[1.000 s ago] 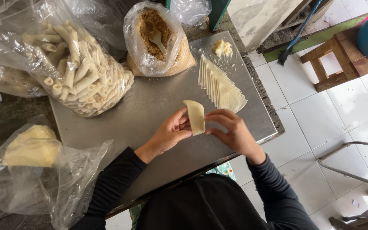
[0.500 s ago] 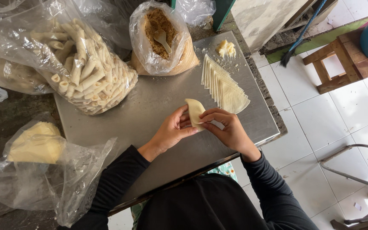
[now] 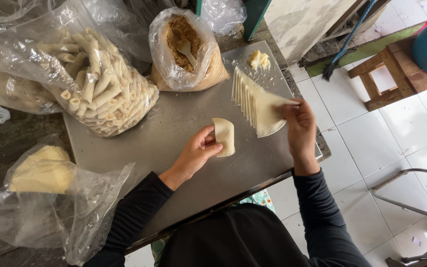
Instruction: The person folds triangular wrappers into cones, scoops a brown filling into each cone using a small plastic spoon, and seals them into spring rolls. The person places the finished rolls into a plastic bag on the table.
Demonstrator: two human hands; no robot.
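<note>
Your left hand (image 3: pixel 196 153) is pinching the folded wrapper (image 3: pixel 224 136) against the steel tabletop (image 3: pixel 174 123), fingers closed on its near edge, while your right hand (image 3: pixel 300 126) is closing thumb and fingers on the top sheet of the fanned wrapper stack (image 3: pixel 253 101) to the right. Peeling slowly from the corner is probably the best way to lift a single sheet without tearing. The bag of finished rolls (image 3: pixel 95 94) is lying far left, and the filling bag (image 3: pixel 186 47) with its spoon (image 3: pixel 186 49) is sitting at the far edge.
</note>
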